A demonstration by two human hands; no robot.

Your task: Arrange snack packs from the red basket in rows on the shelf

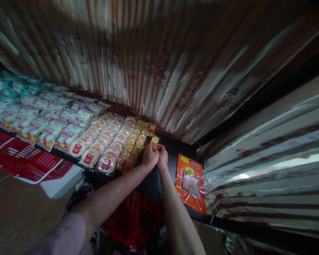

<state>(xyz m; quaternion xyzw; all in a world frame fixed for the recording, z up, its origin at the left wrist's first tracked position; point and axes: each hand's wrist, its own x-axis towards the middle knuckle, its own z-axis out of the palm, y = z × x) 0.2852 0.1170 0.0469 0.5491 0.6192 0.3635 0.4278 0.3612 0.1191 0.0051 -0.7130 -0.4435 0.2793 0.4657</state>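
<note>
Both hands meet over the black shelf (155,180), just right of the rows of yellow snack packets (134,141). A small yellow snack packet (154,140) with a red label is pinched at its near end by my left hand (150,156). My right hand (162,155) touches the left at the fingertips, its fingers closed around the same spot. Whether it also grips the packet is hard to make out. To the left of the yellow packets lie rows of clear-wrapped round rice crackers (106,162).
A large orange snack bag (191,184) lies flat at the shelf's right end. Farther left are white-and-blue snack bags (51,132) and teal bags (18,85). Below the shelf hangs a red basket (23,156) beside a white box (61,182). A pleated curtain (154,71) stands behind.
</note>
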